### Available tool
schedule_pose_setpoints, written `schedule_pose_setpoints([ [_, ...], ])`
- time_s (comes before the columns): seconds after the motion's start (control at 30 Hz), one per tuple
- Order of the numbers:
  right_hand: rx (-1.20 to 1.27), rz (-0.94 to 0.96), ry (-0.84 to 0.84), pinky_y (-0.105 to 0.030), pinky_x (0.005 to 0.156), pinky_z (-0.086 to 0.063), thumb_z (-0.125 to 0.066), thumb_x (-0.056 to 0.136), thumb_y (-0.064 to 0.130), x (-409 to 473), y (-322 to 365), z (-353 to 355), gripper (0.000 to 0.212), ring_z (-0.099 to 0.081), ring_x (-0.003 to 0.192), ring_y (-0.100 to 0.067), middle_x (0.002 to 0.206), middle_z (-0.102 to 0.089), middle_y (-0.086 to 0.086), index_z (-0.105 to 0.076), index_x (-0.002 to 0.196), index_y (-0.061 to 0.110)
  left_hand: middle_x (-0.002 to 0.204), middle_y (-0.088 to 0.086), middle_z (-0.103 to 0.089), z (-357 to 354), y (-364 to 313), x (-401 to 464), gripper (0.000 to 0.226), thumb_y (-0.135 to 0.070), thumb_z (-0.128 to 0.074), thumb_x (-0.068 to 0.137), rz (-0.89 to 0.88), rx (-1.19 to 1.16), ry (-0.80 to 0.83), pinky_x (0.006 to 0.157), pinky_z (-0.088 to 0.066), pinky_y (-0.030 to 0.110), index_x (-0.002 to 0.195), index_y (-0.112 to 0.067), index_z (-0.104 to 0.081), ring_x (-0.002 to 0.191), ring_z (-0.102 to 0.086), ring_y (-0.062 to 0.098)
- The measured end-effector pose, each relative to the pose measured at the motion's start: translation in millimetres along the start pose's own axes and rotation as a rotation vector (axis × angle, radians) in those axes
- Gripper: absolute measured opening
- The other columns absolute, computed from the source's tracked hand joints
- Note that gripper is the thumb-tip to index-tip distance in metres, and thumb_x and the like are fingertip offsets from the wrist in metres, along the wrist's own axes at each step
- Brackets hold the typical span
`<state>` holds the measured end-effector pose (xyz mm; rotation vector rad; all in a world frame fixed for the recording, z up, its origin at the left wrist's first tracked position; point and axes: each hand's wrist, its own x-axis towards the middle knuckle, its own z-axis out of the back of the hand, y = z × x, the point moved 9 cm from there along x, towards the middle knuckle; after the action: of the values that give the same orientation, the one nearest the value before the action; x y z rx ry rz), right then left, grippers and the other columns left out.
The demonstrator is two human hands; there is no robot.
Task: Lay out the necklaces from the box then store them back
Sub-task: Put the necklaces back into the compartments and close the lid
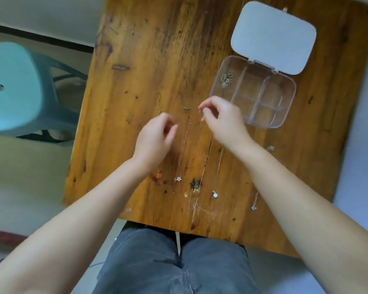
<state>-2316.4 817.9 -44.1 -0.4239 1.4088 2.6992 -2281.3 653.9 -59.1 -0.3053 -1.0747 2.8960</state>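
Your left hand [154,135] hovers over the wooden table [149,49], fingers loosely curled, thumb and index tips close together. Whether it pinches a chain can't be told; motion blur hides the fingertips. Your right hand [220,119] hovers just left of the box, fingers curled w/ thumb and index nearly meeting. No chain is clearly visible between them, so grip state can't be told either.

Box [253,92]: clear plastic, divided into compartments, lid [273,37] swung fully open and lying flat on the far side. The near-left compartment holds a small tangle of gold-tone pieces [226,77]. Other compartments look empty, though a thin line shows in the right one.

Necklaces laid out lengthwise on the table, pendants toward you:
- Red pendant necklace [159,176], leftmost; its chain runs under your left hand and reappears beyond it.
- Flower pendant necklace [178,178], just right of the red one, chain running between your hands.
- White bead necklace [215,194], chain passing under your right wrist.
- Blue pendant necklace [253,207], rightmost, partly hidden by your right forearm.

A small loose gold piece [186,108] lies between the hands, near the flower chain's far end. A teal stool [19,85] stands left of the table.
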Motion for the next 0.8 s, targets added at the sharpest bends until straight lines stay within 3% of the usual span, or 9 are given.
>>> schedule_pose_setpoints([
  [0.07,-0.081,0.039,0.148,-0.024,0.08,-0.041,-0.051,0.09,0.006,-24.8,1.7,-46.4,0.016,-0.062,0.092,-0.022,0.095,-0.067,-0.006,-0.066,0.095,0.009,0.081,0.002,-0.058,-2.1,33.4,-48.7,0.015,-0.026,-0.058,0.089,0.086,0.089,0.043,0.065,-0.041,0.033,0.091,-0.012,-0.053,0.077,-0.054,0.024],
  [0.17,-0.179,0.018,0.301,-0.031,0.085,-0.045,-0.047,0.093,0.01,-55.9,-7.8,-99.4,0.019,-0.059,0.097,-0.021,0.106,-0.063,-0.007,-0.065,0.102,0.011,0.085,0.002,-0.06,-20.2,52.3,-95.6,0.025,-0.035,-0.06,0.086,0.094,0.207,0.167,0.069,-0.049,0.037,0.098,-0.014,-0.054,0.079,-0.056,0.023],
  [0.3,-0.254,0.033,0.291,-0.034,0.079,-0.048,-0.045,0.094,0.011,-62.5,-12.4,-115.8,0.021,-0.059,0.095,-0.022,0.109,-0.06,-0.006,-0.063,0.105,0.012,0.087,0.006,-0.061,-36.2,43.4,-94.3,0.024,-0.032,-0.066,0.084,-0.049,0.324,0.207,0.067,-0.047,0.034,0.094,-0.011,-0.057,0.078,-0.056,0.023],
  [0.47,-0.375,0.239,0.285,-0.025,0.07,-0.044,-0.048,0.091,0.008,-64.3,3.8,-124.6,0.028,-0.058,0.101,-0.021,0.121,-0.056,-0.003,-0.059,0.117,0.014,0.076,0.012,-0.058,-25.0,41.5,-93.0,0.012,-0.014,-0.064,0.085,-0.145,0.191,0.194,0.051,-0.045,0.031,0.083,-0.003,-0.059,0.063,-0.057,0.028],
  [0.53,-0.445,0.313,0.416,-0.031,0.08,-0.05,-0.051,0.089,0.008,-69.1,5.6,-139.7,0.035,-0.052,0.116,-0.023,0.135,-0.049,-0.004,-0.055,0.123,0.016,0.084,0.01,-0.06,-15.2,48.8,-92.4,0.014,-0.017,-0.056,0.091,-0.077,0.093,0.192,0.06,-0.052,0.036,0.091,-0.004,-0.061,0.068,-0.059,0.026],
  [0.6,-0.523,0.33,0.497,-0.041,0.092,-0.049,-0.055,0.088,0.012,-70.9,7.5,-150.6,0.029,-0.046,0.123,-0.026,0.14,-0.043,-0.006,-0.059,0.116,0.014,0.088,0.009,-0.062,4.4,55.5,-85.7,0.012,-0.015,-0.057,0.091,-0.019,-0.044,0.11,0.068,-0.051,0.032,0.093,-0.005,-0.062,0.074,-0.06,0.022],
  [0.67,-0.537,0.317,0.499,-0.045,0.094,-0.047,-0.059,0.087,0.019,-66.7,8.9,-150.0,0.015,-0.047,0.121,-0.027,0.139,-0.043,-0.007,-0.062,0.1,0.012,0.088,0.009,-0.063,30.9,52.7,-74.8,0.008,-0.011,-0.059,0.09,0.004,-0.112,-0.012,0.072,-0.047,0.024,0.093,-0.005,-0.062,0.077,-0.058,0.017],
  [0.73,-0.42,0.231,0.449,-0.039,0.091,-0.047,-0.06,0.089,0.022,-58.5,9.0,-138.6,0.008,-0.053,0.109,-0.021,0.133,-0.047,-0.006,-0.062,0.088,0.014,0.086,0.006,-0.063,55.7,52.9,-63.5,0.006,-0.011,-0.058,0.09,0.033,-0.154,-0.12,0.073,-0.045,0.019,0.091,-0.007,-0.062,0.078,-0.056,0.013],
  [0.8,-0.189,0.083,0.333,-0.022,0.085,-0.043,-0.058,0.091,0.023,-45.0,8.0,-109.6,0.011,-0.056,0.091,-0.005,0.124,-0.051,-0.003,-0.059,0.08,0.021,0.083,0.005,-0.063,73.9,56.9,-49.6,0.006,-0.013,-0.056,0.091,0.097,-0.203,-0.185,0.07,-0.048,0.019,0.09,-0.009,-0.061,0.074,-0.059,0.014],
])
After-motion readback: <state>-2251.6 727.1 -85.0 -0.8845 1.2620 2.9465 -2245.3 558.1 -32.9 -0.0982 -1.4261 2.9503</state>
